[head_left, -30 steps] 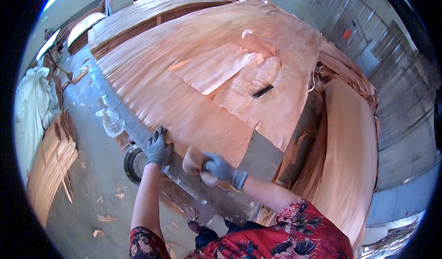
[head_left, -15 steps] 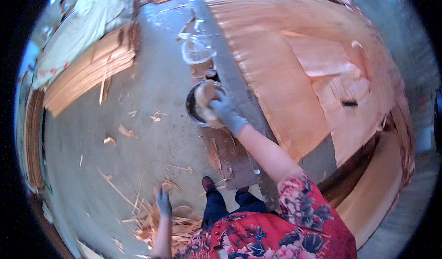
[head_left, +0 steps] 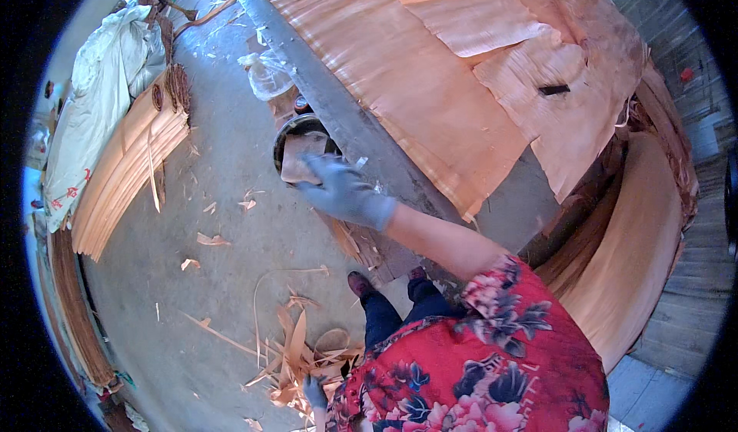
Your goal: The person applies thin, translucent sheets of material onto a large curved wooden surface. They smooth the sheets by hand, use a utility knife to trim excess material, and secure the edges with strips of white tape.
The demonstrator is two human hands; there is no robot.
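Left hand (head_left: pixel 314 392) hangs by veneer scraps (head_left: pixel 294 347), grip unclear; a flat tan block (head_left: pixel 298 152) lies in or just over a dark basin (head_left: pixel 315 122); the blurred right hand (head_left: pixel 347 192), fingers spread, overlaps it, near broad veneer sheets (head_left: pixel 430 86).

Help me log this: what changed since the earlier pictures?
The right hand moved left from the table edge to the basin, bringing the tan block; whether it let go is unclear. The left hand came off that edge, back to the picture's lower edge. The dark strip stayed on the sheet.
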